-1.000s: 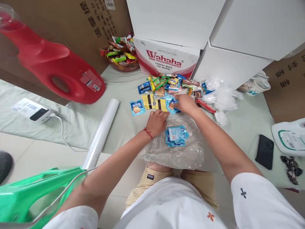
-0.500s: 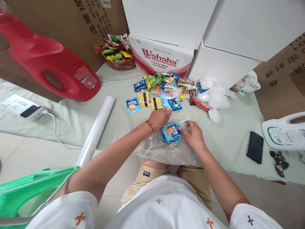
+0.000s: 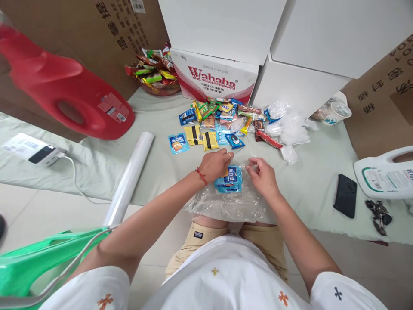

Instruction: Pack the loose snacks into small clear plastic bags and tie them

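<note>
A sheet of clear plastic film [image 3: 226, 206] lies at the table's front edge and hangs over it above my knees. On it rests a small stack of blue snack packets [image 3: 232, 177]. My left hand [image 3: 215, 165], with a red string on its wrist, is closed at the film's far edge and partly covers the packets' left side. Just right of the stack, my right hand [image 3: 263, 175] has curled fingers and thumb pinching the film's right side. Beyond my hands lie a blue packet [image 3: 178, 144], yellow packets [image 3: 211, 140] and a dark blue packet [image 3: 235, 141].
A mixed snack pile [image 3: 226, 112] and crumpled clear plastic [image 3: 293, 129] lie before the Wahaha box [image 3: 213, 79]. To the left are a film roll [image 3: 130, 176] and red jug [image 3: 71, 94]; to the right, a phone [image 3: 345, 196], keys [image 3: 380, 216] and white bottle [image 3: 387, 174].
My right hand has left the top blue packet and moved up slightly to the film. The packets now sit in a neater stack. My left hand stays at the film's far edge.
</note>
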Demonstrator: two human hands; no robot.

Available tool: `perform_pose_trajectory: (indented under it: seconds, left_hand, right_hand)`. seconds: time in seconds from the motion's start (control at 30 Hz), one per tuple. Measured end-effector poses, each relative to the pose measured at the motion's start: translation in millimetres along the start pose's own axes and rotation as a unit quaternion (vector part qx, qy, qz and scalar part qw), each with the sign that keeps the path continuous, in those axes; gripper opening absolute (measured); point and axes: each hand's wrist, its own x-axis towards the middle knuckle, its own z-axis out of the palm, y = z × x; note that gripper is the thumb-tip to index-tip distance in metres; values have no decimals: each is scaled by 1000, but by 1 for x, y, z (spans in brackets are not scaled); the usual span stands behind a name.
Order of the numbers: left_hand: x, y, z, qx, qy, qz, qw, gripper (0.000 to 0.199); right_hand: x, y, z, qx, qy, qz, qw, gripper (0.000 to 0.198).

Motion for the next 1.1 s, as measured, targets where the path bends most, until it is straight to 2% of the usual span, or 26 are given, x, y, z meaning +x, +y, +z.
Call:
perform_pose_trajectory:
  seconds: [0.07,0.13,0.23,0.3,0.37,0.43,0.57,0.7,0.8,0.9,0.93,1.0,1.03,1.1]
  left_hand:
    - [-5,4,-6,32,-1,22,999,33]
    - [-11,6,-14,60,-2,54,997,31]
    - [-22,2,-24,67,17,124,990,29]
    - [-31,-2,-25,56,38,168,983,30]
    - [-42,-6,-21,47,40,202,977,28]
    - [-55,-8,-13,43,14,229,972,27]
    - [-78,-7,8,22,-40,257,965,29]
    - [-90,-10,24,-25,-50,256,965,42]
    - [-93,-14,31,-50,-54,252,965,45]
    - [-91,-16,32,-74,-65,244,965,48]
    - [-90,-16,31,-84,-71,239,965,49]
    - [-87,-15,27,-102,-86,222,966,50]
    - [-85,-13,24,-107,-97,212,967,49]
    - [-80,-10,17,-110,-124,193,967,48]
  right_hand:
    - [14,-3,-6,-64,18,-106,992,55]
    - [26,-7,-11,-115,-31,-182,976,62]
    - [31,-11,-14,-147,-126,-229,954,36]
    - [23,-12,-14,-167,-148,-252,942,21]
    - [9,-10,-13,-198,-148,-280,928,19]
    - [-6,-5,-9,-221,-146,-305,915,25]
    - [-30,7,1,-182,-163,-338,909,34]
    - [-53,16,0,-120,-160,-370,907,41]
    - [-78,20,-7,-107,-114,-367,917,35]
    - [-105,23,-11,-118,-74,-368,919,47]
    - [-113,24,-9,-130,-75,-369,917,47]
    - [-123,27,-4,-153,-78,-365,915,31]
    - [-125,28,-1,-154,-70,-360,917,22]
    - [-122,27,2,-133,-45,-351,926,18]
